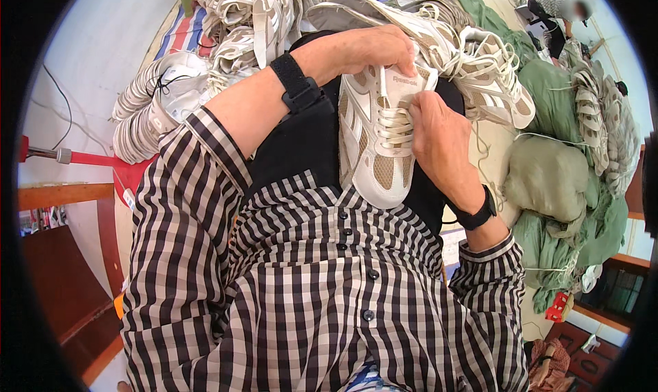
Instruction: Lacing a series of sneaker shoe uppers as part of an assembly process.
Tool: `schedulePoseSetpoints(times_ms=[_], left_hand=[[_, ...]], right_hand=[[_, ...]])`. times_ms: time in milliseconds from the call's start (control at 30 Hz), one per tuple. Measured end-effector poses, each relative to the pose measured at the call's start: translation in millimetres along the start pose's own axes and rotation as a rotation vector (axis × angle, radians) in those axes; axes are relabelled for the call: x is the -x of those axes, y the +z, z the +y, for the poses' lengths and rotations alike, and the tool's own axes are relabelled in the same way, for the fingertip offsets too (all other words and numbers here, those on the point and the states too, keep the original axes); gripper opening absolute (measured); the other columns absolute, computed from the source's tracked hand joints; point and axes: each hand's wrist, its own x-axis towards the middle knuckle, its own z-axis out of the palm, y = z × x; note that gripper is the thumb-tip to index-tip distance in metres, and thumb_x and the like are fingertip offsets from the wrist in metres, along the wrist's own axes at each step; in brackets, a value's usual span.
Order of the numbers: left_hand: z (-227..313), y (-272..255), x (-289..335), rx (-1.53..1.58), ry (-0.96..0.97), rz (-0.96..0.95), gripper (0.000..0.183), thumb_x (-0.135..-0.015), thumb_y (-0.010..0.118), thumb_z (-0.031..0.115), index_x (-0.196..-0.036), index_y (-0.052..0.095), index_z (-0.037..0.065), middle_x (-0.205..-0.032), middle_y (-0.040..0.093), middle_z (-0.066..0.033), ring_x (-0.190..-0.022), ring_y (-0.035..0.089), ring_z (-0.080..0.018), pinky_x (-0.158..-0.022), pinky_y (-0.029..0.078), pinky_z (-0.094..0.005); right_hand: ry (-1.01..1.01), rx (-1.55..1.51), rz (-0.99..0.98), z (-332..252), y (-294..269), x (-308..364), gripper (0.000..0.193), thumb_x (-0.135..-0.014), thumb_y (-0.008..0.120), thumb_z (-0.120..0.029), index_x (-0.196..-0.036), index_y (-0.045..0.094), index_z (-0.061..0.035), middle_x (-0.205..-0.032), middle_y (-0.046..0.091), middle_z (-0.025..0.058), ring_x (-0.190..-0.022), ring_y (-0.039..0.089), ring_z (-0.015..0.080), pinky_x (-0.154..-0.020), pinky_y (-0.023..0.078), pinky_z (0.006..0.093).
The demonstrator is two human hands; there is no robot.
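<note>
A white and beige shoe upper (358, 157) lies across my lap on black cloth, its rounded toe toward my body. Cream shoelace (395, 128) crosses its front in several rows, and the pale tongue sticks out above them. My left hand (380, 50) reaches over from the far side, fingers closed at the top of the upper by the tongue. At the right-hand eyelet edge, my right hand (442, 133) is closed in a pinch beside the lace rows. Its fingertips are partly hidden, so what exactly they grip there is hard to see.
Beyond my lap, another laced upper (495, 76) rests at the right, near heaped uppers (236, 11). Nested uppers (161, 104) lie at the left. Green sacks (548, 176) line the right side. A red pole (92, 159) juts in from the left. Another person (554, 8) is far right.
</note>
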Motion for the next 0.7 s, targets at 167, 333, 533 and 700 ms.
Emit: schedulePoseSetpoints(times_ms=[167,333,533,700], left_hand=[[-1.9,-0.8,2.8,-0.060,0.033,0.012,0.015,-0.069,0.070,0.011,-0.080,0.066,0.002,-0.076,0.062,-0.0053,-0.076,0.056,-0.0157,-0.068,0.044,-0.0306],[-0.1,18.4,35.2,-0.423,0.406,0.268,0.016,-0.082,0.062,0.008,-0.095,0.057,0.002,-0.091,0.062,-0.0053,-0.085,0.060,-0.0163,-0.072,0.048,-0.0303],[6.8,28.0,78.7,-1.036,0.793,0.388,0.015,-0.078,0.065,0.006,-0.092,0.060,0.005,-0.102,0.059,-0.0107,-0.100,0.056,-0.0301,-0.084,0.046,-0.0361],[12.8,39.5,79.9,-1.199,0.670,0.328,0.017,-0.074,0.070,0.012,-0.085,0.060,0.004,-0.096,0.055,-0.0094,-0.097,0.053,-0.0277,-0.086,0.041,-0.0400]], right_hand=[[0.017,-0.101,0.050,-8.6,3.6,-2.4,0.008,-0.085,0.058,-0.005,-0.090,0.051,-0.0038,-0.080,0.060,0.0156,-0.068,0.061,0.0367,-0.058,0.047,0.0434],[0.039,-0.150,0.034,-5.6,-5.8,0.5,0.007,-0.088,0.059,-0.007,-0.092,0.055,-0.0043,-0.082,0.061,0.0143,-0.069,0.062,0.0353,-0.058,0.047,0.0428],[0.071,-0.296,0.065,-1.5,-11.7,8.2,0.008,-0.088,0.059,-0.006,-0.097,0.059,-0.0047,-0.087,0.063,0.0138,-0.071,0.063,0.0354,-0.060,0.048,0.0416],[0.083,-0.355,0.098,-0.8,-4.5,9.5,0.009,-0.088,0.060,-0.006,-0.096,0.058,-0.0036,-0.087,0.063,0.0146,-0.073,0.063,0.0358,-0.061,0.048,0.0418]])
